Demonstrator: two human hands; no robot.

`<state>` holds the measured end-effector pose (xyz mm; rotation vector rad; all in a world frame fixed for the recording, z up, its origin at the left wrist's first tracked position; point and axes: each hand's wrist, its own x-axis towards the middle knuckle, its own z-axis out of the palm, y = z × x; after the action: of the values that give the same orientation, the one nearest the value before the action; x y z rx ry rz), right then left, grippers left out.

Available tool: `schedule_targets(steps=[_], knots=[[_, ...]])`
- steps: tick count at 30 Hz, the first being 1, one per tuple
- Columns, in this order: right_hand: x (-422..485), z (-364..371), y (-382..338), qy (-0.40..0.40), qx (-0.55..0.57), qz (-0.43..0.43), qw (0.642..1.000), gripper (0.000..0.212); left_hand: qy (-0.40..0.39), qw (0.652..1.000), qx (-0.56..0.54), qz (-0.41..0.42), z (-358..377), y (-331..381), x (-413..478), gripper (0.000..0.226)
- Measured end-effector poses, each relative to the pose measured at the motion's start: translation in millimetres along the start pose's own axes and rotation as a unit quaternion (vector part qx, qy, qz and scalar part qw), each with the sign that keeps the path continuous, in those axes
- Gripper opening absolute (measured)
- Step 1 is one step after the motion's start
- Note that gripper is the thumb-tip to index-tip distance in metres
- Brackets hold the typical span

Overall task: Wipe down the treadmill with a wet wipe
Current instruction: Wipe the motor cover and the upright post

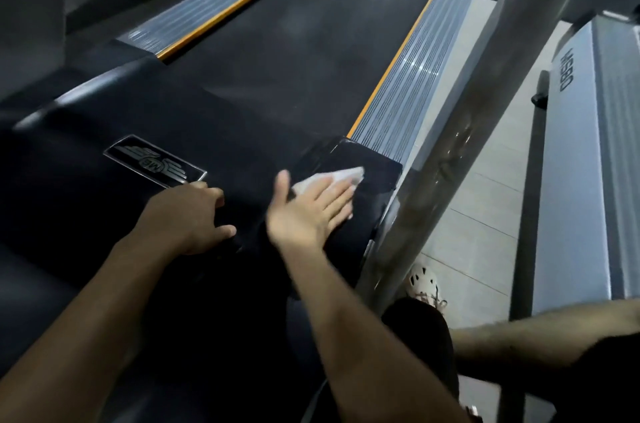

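wiping the treadmill front end. right hand is flat, fingers straight, pressing the wet wipe onto the black motor cover at its right corner, just below where the right side rail starts. not a pinch, just palm pressure. left hand holds nothing, fingers loosely bent, braced on the cover just beside the logo badge. frame is motion-blurred, so my guess is mid-stroke. progress: cover in hand, right corner only. can't tell if the rest of the cover is done, no clear wet trail. belt, both rails and the upright post look untouched, post looks smudged. i'd call it early, most surfaces left.
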<state>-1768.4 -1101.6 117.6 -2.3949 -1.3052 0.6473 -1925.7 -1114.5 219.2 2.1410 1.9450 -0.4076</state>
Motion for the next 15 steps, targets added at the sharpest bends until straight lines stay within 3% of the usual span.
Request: schedule_targets(steps=[2, 4, 6, 8, 10, 12, 13, 15], knots=[[-25, -3, 15, -0.043, -0.021, -0.048, 0.998, 0.112, 0.006, 1.0, -0.004, 0.0, 1, -1, -4, 0.061], [19, -17, 12, -0.046, -0.015, 0.02, 0.999, 0.108, 0.005, 1.0, -0.009, 0.0, 1, -1, -6, 0.062], [71, -42, 1, -0.045, -0.003, 0.148, 0.988, 0.106, 0.01, 1.0, -0.017, -0.003, 2, -1, -8, 0.062], [75, -43, 0, -0.046, 0.002, 0.178, 0.983, 0.107, 0.016, 0.999, -0.027, -0.006, 3, -2, -9, 0.062], [11, -22, 16, -0.011, 0.006, 0.078, 0.997, 0.11, 0.016, 1.0, -0.025, -0.006, 3, -1, -9, 0.062], [-70, -6, 48, -0.017, -0.003, -0.105, 0.994, 0.114, 0.018, 1.0, -0.023, -0.004, 2, -1, -9, 0.062], [-81, -2, 62, -0.058, -0.021, -0.15, 0.987, 0.114, 0.019, 0.999, -0.025, -0.006, 2, -1, -10, 0.062], [-48, 0, 70, -0.019, -0.04, -0.147, 0.988, 0.11, 0.02, 0.999, -0.027, -0.01, 2, -1, -14, 0.062]])
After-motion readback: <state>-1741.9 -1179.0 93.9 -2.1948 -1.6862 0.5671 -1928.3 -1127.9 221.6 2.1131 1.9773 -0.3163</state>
